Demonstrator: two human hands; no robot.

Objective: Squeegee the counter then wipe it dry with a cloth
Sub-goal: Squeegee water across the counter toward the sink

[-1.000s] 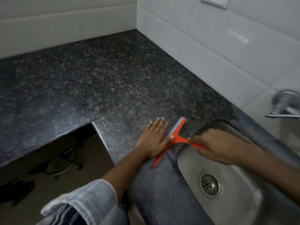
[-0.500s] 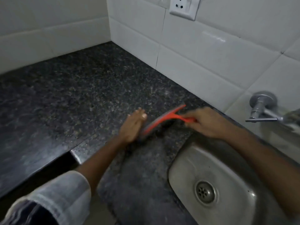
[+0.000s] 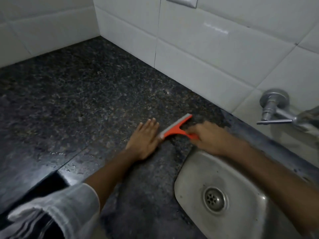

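Two steps make up this job, and we judge ourselves partway through the first: our right hand (image 3: pixel 209 138) is clenched around the handle of the orange squeegee (image 3: pixel 176 127), its blade lying on the dark granite counter (image 3: pixel 77 100) just beside the sink (image 3: pixel 193 169), while our left hand (image 3: pixel 144 138) lies flat and empty, touching the blade's near end; wet patches glisten near the front edge, and no cloth is in sight, so drying remains

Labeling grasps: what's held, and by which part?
Right hand grips the orange squeegee by its handle. Left hand holds nothing, lying flat on the counter.
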